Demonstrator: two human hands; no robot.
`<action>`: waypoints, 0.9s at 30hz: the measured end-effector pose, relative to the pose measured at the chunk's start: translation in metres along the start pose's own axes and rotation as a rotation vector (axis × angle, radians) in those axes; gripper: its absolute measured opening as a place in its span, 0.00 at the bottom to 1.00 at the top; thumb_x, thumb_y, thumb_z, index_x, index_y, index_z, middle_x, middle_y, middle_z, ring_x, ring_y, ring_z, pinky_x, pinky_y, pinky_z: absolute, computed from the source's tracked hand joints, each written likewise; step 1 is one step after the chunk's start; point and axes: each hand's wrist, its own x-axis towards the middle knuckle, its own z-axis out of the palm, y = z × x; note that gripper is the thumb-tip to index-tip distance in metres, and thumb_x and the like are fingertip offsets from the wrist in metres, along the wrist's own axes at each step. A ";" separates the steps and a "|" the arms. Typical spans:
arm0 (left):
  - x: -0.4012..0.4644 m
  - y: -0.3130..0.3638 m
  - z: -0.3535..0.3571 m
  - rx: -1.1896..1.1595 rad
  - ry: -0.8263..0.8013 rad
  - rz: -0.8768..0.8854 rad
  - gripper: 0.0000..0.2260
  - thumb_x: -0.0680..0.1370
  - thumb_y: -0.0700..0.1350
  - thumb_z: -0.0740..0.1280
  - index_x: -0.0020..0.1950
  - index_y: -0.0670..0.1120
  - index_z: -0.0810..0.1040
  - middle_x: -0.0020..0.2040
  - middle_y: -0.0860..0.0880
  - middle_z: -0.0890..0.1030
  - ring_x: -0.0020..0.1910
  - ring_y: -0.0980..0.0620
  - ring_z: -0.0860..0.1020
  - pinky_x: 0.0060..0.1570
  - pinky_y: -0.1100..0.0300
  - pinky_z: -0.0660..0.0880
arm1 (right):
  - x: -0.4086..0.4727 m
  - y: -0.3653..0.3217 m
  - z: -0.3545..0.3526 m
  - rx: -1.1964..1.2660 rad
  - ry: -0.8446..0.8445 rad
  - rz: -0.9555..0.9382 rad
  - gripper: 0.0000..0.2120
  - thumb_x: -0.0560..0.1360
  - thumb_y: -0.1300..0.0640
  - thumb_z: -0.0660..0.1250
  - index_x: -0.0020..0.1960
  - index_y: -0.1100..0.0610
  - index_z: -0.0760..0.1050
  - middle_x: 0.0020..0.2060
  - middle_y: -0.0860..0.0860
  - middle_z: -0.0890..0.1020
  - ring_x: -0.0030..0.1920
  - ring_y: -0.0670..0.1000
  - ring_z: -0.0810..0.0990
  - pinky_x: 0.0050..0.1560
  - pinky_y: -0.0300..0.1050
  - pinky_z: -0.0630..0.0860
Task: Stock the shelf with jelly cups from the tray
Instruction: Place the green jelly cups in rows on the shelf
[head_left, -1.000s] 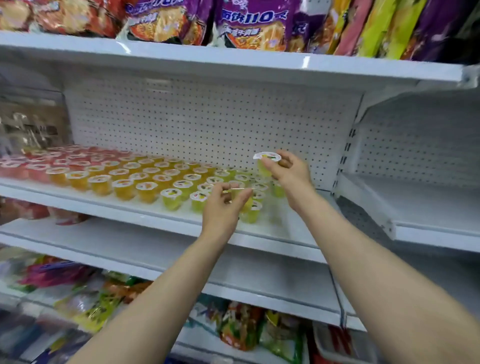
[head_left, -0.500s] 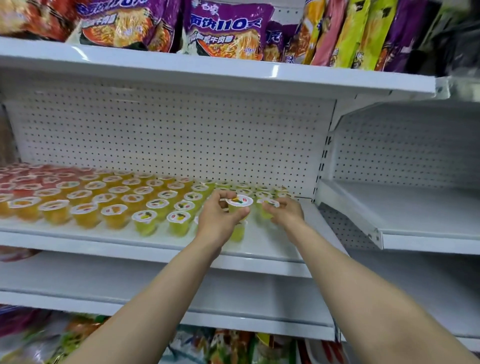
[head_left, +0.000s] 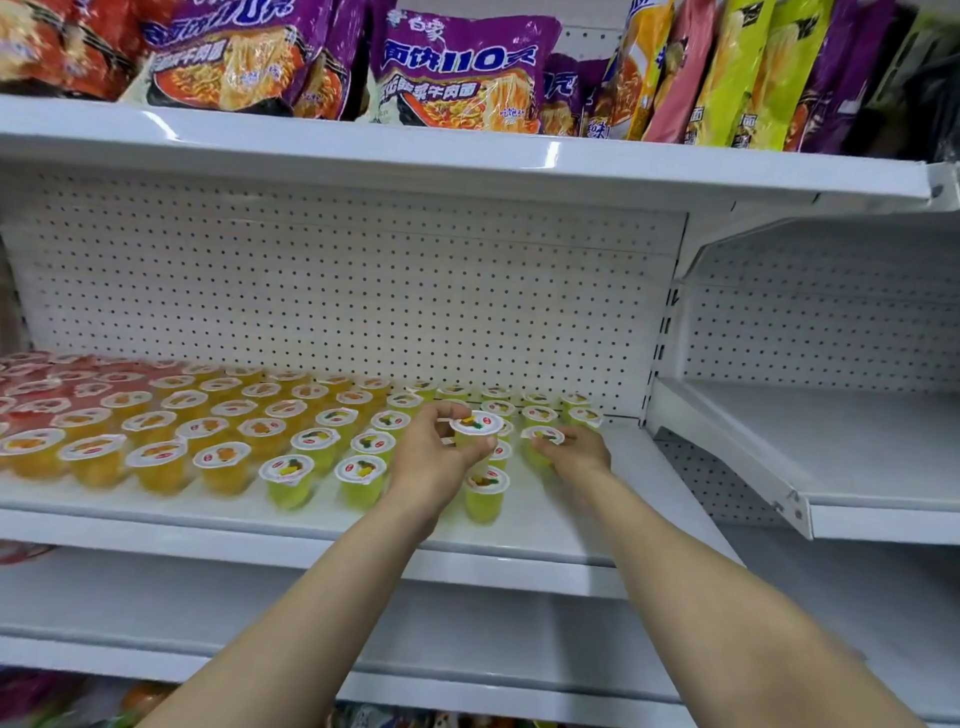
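On the middle shelf (head_left: 545, 540), near its right end, a green jelly cup (head_left: 474, 431) is held just above the rows, pinched by its sides between the thumb and fingers of the left hand (head_left: 434, 457). Just beside it, the right hand (head_left: 574, 454) curls around a second green cup (head_left: 540, 441) standing on the shelf. Rows of cups (head_left: 208, 431) (red, then orange, then green) stretch away leftward. Noodle packets (head_left: 457, 73) crowd the shelf above.
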 end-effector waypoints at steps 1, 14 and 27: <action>0.002 0.001 0.002 0.000 -0.006 -0.003 0.17 0.71 0.40 0.77 0.56 0.48 0.77 0.48 0.54 0.77 0.43 0.52 0.78 0.40 0.62 0.74 | 0.000 0.000 -0.001 0.013 0.001 0.005 0.30 0.71 0.48 0.77 0.69 0.56 0.74 0.64 0.51 0.79 0.63 0.53 0.77 0.53 0.36 0.68; 0.024 0.006 0.047 -0.029 -0.048 -0.028 0.30 0.69 0.48 0.79 0.66 0.49 0.68 0.52 0.43 0.80 0.47 0.46 0.83 0.43 0.49 0.83 | -0.026 -0.032 -0.057 0.545 -0.683 -0.150 0.18 0.72 0.49 0.71 0.58 0.56 0.80 0.47 0.52 0.84 0.46 0.49 0.82 0.49 0.43 0.77; 0.054 -0.018 0.073 0.992 -0.418 0.156 0.28 0.81 0.62 0.58 0.78 0.52 0.62 0.77 0.48 0.66 0.78 0.47 0.58 0.74 0.46 0.59 | 0.015 -0.010 -0.088 0.233 -0.209 -0.277 0.10 0.70 0.59 0.79 0.48 0.55 0.81 0.53 0.52 0.83 0.51 0.52 0.84 0.54 0.54 0.83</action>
